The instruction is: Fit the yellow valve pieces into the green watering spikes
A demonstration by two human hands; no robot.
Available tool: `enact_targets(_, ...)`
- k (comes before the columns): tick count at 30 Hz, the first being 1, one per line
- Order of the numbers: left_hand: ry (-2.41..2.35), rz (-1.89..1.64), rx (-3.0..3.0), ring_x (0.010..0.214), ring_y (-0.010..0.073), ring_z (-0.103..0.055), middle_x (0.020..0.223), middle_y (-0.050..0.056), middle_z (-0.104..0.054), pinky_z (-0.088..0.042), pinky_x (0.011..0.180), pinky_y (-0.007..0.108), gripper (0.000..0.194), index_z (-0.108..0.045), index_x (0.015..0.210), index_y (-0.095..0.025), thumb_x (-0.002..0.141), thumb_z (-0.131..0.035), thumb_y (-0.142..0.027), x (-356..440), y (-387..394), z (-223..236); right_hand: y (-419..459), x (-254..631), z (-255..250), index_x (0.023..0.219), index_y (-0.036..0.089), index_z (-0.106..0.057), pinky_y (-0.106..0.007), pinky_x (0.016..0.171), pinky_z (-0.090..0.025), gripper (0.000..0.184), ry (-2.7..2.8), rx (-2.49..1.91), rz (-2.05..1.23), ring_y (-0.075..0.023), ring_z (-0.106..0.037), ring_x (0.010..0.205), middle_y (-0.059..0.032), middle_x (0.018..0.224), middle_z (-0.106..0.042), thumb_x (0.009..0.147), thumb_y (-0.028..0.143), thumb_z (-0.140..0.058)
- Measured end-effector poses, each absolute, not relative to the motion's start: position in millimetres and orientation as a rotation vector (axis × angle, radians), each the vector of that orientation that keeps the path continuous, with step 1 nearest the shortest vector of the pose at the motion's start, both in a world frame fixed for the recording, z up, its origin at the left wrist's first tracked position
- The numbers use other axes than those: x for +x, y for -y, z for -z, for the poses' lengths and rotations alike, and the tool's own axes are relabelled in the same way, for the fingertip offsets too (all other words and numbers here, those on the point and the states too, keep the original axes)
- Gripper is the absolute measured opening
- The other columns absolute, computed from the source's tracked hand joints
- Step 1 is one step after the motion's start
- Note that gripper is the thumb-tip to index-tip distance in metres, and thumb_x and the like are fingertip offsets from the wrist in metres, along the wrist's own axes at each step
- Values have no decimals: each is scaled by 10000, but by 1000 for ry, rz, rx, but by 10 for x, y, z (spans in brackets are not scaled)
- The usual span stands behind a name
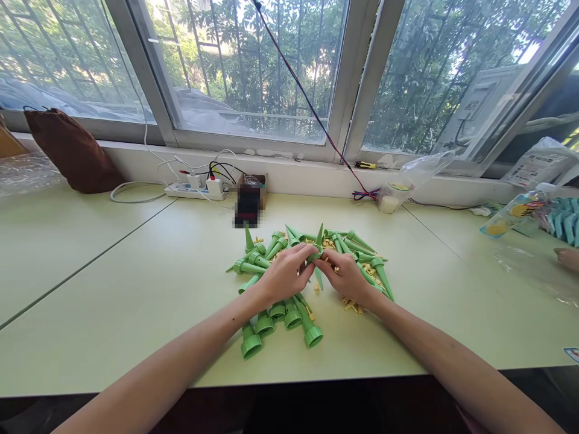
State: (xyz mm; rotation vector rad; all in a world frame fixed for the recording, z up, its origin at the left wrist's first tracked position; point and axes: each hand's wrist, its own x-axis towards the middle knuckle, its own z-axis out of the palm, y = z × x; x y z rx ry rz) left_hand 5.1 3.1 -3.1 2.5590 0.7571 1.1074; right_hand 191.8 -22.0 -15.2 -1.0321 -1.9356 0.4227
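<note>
Left grip (288, 269) pinches a green, round-rimmed plastic piece (314, 255); right grip (347, 274) touches it, closure unclear.

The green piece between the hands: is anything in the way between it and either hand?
Nothing visible: the left hand grips the green piece, and the right hand has its fingertips right at it. Other green spikes lie around, not between.

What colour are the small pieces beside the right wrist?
The small pieces are yellow, seen in the head view.

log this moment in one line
left hand: holding green spike | right hand: fingers at its rim | on table: yellow pieces, other green spikes
</note>
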Motion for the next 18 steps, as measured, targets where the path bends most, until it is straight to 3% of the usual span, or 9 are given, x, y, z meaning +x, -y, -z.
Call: enact_targets(18,-735,-1099,2584,669,116,-555,922,36,-630,-406,593,222,169,-560,1067,-189,929,-490,-120,42,-59,37,219,1921,147,686,210,-402,-252,519,-279,330,1914,-1016,-437,-99,-308,520,67,572,-385,967,338,-522)
